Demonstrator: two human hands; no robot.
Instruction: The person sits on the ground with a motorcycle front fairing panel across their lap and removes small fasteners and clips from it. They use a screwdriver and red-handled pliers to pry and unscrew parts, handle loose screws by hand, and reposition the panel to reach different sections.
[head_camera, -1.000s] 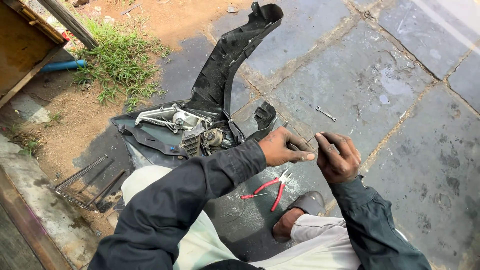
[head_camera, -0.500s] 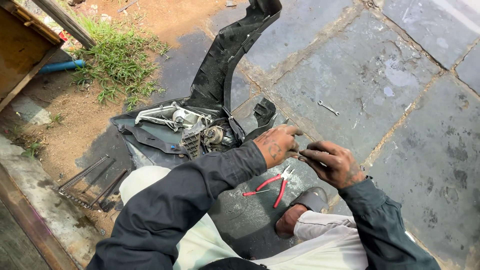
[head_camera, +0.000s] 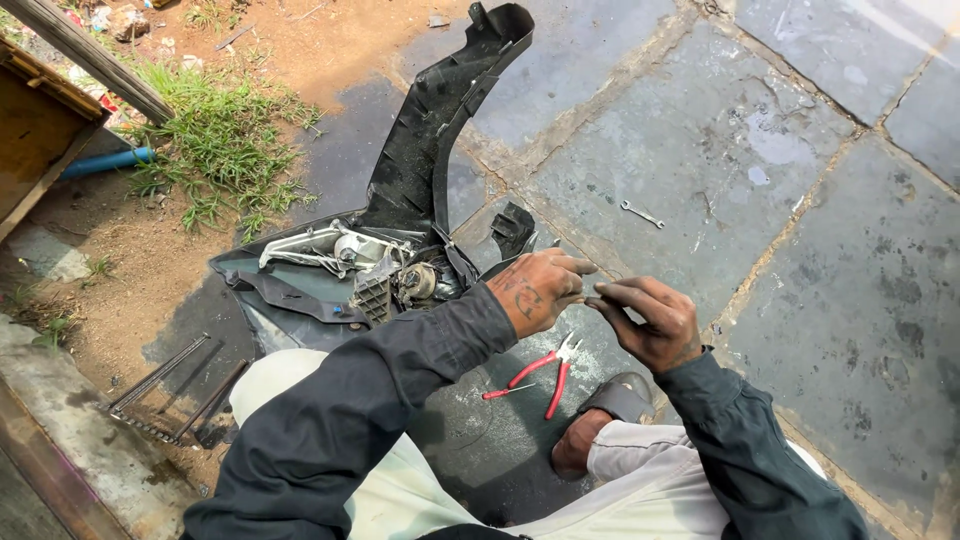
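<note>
My left hand (head_camera: 538, 288) and my right hand (head_camera: 648, 320) meet in front of me, fingertips pinched together on something very small that I cannot make out. Both hands are grimy and wear dark sleeves. Below them on the stone floor lie red-handled pliers (head_camera: 545, 368). A black plastic vehicle fairing (head_camera: 430, 150) with a headlight assembly (head_camera: 350, 255) lies just left of my left hand.
A small silver wrench (head_camera: 641, 213) lies on the grey stone slabs beyond my hands. My sandalled foot (head_camera: 600, 420) rests under my right hand. A metal grate (head_camera: 175, 390) sits at the left by bare earth, grass (head_camera: 215, 150) and a blue pipe (head_camera: 105, 162).
My hands have drifted slightly right and lower while staying pinched together. The camera view has shifted a little; the pliers and fairing have not moved.
</note>
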